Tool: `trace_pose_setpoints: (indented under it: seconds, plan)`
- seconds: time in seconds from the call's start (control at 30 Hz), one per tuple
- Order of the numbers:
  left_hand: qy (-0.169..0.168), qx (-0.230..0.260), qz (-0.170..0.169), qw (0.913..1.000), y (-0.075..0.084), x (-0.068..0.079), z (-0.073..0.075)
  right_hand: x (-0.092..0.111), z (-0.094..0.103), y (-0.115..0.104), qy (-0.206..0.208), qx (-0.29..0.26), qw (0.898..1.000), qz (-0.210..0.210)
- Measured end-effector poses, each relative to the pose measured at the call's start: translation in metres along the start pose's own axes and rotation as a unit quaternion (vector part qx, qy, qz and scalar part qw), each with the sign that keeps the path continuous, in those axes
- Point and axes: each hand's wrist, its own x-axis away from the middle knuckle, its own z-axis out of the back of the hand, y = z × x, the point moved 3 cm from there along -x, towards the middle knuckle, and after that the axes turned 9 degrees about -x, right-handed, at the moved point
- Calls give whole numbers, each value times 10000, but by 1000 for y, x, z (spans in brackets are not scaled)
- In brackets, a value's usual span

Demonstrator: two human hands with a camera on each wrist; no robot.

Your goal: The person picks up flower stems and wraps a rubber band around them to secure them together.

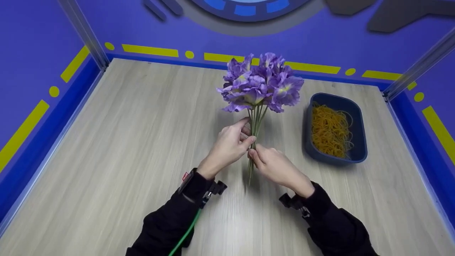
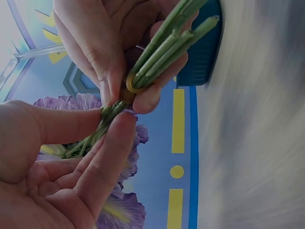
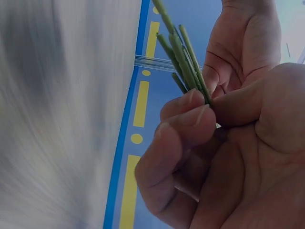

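Observation:
A bunch of purple artificial flowers [image 1: 261, 83] is held over the table, blooms toward the back wall and green stems [image 1: 256, 122] toward the person. The left hand [image 1: 233, 140] pinches the stems between thumb and fingers, partway below the blooms. Just beneath it, the right hand [image 1: 275, 163] grips the same stems with thumb and curled fingers. In the left wrist view, a yellow rubber band [image 2: 136, 85] loops round the stems right at the right hand's fingertips. Cut stem ends [image 3: 183, 59] stick out past the right hand in the right wrist view.
A dark blue plastic container [image 1: 359, 142] holding many yellow rubber bands [image 1: 330, 131] stands on the table to the right of the hands. Blue walls with yellow markings [image 1: 149, 50] border the wood-grain table [image 1: 142, 117]. A green cable [image 1: 186, 233] runs along the left sleeve.

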Motion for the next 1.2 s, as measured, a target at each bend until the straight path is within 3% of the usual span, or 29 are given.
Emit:
trace_pose_setpoints:
  seconds: [0.27, 0.57, 0.87, 1.2]
  plan:
    - [-143, -488, 86, 9987, -8, -2, -5, -1, -7, 4, -430, -108, 9988, -218]
    - [-94, -1194, 352, 9922, -22, -5, -9, -3, -16, 8, -625, 432, 9971, -47]
    - [-355, -1285, 769, 9881, -35, -6, -16, -4, -28, 14, -917, 553, 9921, -651]
    - [-518, -1835, 1060, 9759, -45, -7, -24, -3, -40, 18, -1270, 885, 9813, -1146]
